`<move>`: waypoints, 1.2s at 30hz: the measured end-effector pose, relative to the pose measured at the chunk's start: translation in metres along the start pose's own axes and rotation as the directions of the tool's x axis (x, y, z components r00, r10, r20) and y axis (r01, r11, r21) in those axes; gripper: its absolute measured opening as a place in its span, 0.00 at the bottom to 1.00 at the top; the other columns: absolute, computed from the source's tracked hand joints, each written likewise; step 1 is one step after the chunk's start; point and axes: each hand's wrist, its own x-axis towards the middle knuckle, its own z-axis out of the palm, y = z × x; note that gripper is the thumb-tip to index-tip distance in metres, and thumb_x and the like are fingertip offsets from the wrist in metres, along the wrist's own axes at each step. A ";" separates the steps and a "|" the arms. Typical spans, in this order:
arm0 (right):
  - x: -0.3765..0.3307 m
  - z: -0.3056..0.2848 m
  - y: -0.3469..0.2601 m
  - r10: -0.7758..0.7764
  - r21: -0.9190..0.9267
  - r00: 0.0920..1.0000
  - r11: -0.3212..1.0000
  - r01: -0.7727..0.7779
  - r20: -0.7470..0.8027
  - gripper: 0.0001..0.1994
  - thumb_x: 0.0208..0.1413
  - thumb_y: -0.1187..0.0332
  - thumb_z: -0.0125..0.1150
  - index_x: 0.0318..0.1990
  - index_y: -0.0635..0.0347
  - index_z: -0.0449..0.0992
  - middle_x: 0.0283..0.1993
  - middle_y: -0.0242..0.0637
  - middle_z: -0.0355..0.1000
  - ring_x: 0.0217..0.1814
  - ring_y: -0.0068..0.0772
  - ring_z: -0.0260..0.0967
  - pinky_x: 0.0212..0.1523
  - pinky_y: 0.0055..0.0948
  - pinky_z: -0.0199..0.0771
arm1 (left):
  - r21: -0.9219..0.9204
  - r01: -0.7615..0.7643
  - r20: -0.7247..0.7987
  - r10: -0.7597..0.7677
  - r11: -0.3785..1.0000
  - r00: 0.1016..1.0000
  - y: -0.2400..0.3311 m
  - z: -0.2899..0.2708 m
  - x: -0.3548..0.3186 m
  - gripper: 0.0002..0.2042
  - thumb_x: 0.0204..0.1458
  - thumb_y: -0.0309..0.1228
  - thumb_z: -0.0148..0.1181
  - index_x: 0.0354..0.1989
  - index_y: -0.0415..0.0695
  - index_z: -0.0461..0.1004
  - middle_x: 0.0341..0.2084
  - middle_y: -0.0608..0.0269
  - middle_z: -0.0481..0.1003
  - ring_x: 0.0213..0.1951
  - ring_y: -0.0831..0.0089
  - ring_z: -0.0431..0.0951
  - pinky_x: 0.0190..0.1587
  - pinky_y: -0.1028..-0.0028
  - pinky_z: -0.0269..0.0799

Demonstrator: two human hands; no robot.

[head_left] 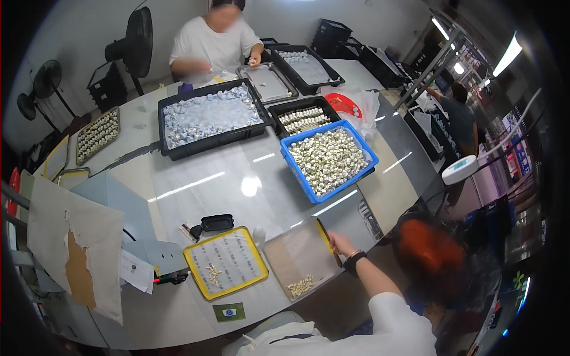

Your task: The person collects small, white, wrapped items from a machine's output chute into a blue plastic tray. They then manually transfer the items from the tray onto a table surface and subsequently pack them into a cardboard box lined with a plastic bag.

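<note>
My right hand, with a dark band at the wrist, is closed on a thin, yellow-edged flat piece seen almost edge-on; its kind is hard to make out. The piece stands at the right side of a shallow, pale tray or sheet with a brownish surface. A small heap of cream-coloured pieces lies at that sheet's near end. Just left is a yellow-rimmed tray with rows of small marks and some loose cream pieces on it. My left hand does not show.
Farther back stand a blue bin of round gold-and-white pieces and a large black tray of bluish-white wrapped pieces. A small black box sits behind the yellow-rimmed tray. Across the table, a person in white handles small items.
</note>
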 end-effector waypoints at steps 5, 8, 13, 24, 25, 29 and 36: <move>-0.091 0.074 0.028 0.038 -0.365 0.893 0.920 0.144 0.448 0.23 0.48 0.48 0.56 0.18 0.61 0.72 0.15 0.27 0.63 0.17 0.18 0.59 0.20 0.19 0.59 | -0.114 -0.147 0.109 0.160 0.982 0.981 -0.032 -0.069 0.030 0.25 0.52 0.43 0.51 0.54 0.40 0.61 0.47 0.55 0.66 0.49 0.64 0.66 0.54 0.64 0.60; -0.159 0.123 0.009 0.136 -0.398 0.662 0.879 0.263 0.737 0.19 0.49 0.52 0.56 0.22 0.61 0.74 0.19 0.28 0.68 0.22 0.16 0.63 0.26 0.18 0.63 | -0.100 -0.221 0.051 0.227 0.970 0.973 -0.076 -0.149 0.069 0.19 0.51 0.37 0.55 0.47 0.37 0.67 0.39 0.59 0.70 0.40 0.69 0.70 0.47 0.68 0.67; -0.263 0.250 -0.013 0.124 -0.290 0.464 0.907 0.306 0.877 0.14 0.53 0.58 0.54 0.30 0.61 0.74 0.24 0.28 0.70 0.22 0.14 0.62 0.23 0.14 0.60 | -0.185 -0.313 0.030 0.324 0.931 0.946 -0.079 -0.230 0.049 0.10 0.51 0.29 0.54 0.38 0.36 0.72 0.30 0.64 0.71 0.31 0.74 0.72 0.39 0.73 0.70; -0.347 0.451 -0.177 -0.418 0.632 0.722 0.774 -0.034 0.551 0.23 0.53 0.47 0.48 0.45 0.58 0.63 0.43 0.39 0.69 0.48 0.35 0.66 0.44 0.37 0.67 | -0.301 -0.427 -0.229 0.370 0.853 0.900 -0.216 -0.391 -0.012 0.18 0.52 0.40 0.53 0.47 0.41 0.68 0.38 0.59 0.73 0.42 0.68 0.72 0.48 0.65 0.66; -0.340 0.457 -0.194 -0.458 0.669 0.726 0.743 -0.004 0.513 0.23 0.53 0.48 0.50 0.45 0.59 0.63 0.44 0.39 0.69 0.46 0.34 0.67 0.41 0.35 0.69 | -0.296 -0.421 -0.251 0.355 0.858 0.901 -0.221 -0.390 -0.016 0.19 0.52 0.41 0.53 0.48 0.41 0.67 0.39 0.59 0.72 0.43 0.67 0.72 0.49 0.64 0.65; -0.326 0.482 -0.229 -0.561 0.780 0.748 0.619 0.095 0.354 0.16 0.53 0.63 0.55 0.46 0.60 0.66 0.39 0.35 0.70 0.40 0.30 0.69 0.38 0.33 0.72 | -0.306 -0.470 -0.280 0.394 0.828 0.875 -0.216 -0.380 -0.027 0.20 0.52 0.39 0.53 0.50 0.41 0.65 0.41 0.57 0.71 0.44 0.66 0.71 0.51 0.63 0.64; -0.370 0.472 -0.244 -0.889 0.783 0.457 0.296 0.547 0.017 0.14 0.54 0.72 0.53 0.47 0.65 0.67 0.40 0.33 0.71 0.39 0.20 0.67 0.41 0.22 0.68 | -0.391 -0.651 -0.266 0.597 0.651 0.757 -0.204 -0.377 -0.012 0.18 0.53 0.36 0.52 0.50 0.40 0.64 0.42 0.56 0.70 0.48 0.65 0.68 0.52 0.66 0.63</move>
